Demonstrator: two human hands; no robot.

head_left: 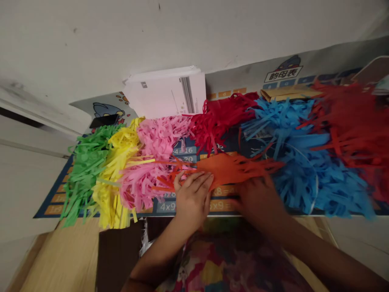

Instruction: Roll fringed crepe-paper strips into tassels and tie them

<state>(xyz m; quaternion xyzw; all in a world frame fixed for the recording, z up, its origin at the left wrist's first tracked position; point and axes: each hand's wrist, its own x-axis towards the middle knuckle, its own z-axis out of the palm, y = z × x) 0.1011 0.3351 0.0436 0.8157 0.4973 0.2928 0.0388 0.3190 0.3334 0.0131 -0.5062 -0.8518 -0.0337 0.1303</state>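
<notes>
An orange sheet of paper (217, 167) with fringed ends lies on the printed mat in front of me. My left hand (193, 194) rests on its left part, fingers extended and spread a little over the fringe. My right hand (258, 200) is at the sheet's right end, dark and blurred; its fingertips touch the fringe, but their pose is unclear. Pink fringed paper (142, 178) lies left of my left hand. Blue fringed paper (304, 174) lies just right of my right hand. Dark red fringed paper (221, 117) sits behind the orange sheet.
Yellow (117, 174) and green (88, 166) fringed piles lie at the left. A red pile (355, 121) is at the right. Behind stand a white box (167, 93) against the wall and a dark phone-like object (105, 121). The mat's front edge is near my wrists.
</notes>
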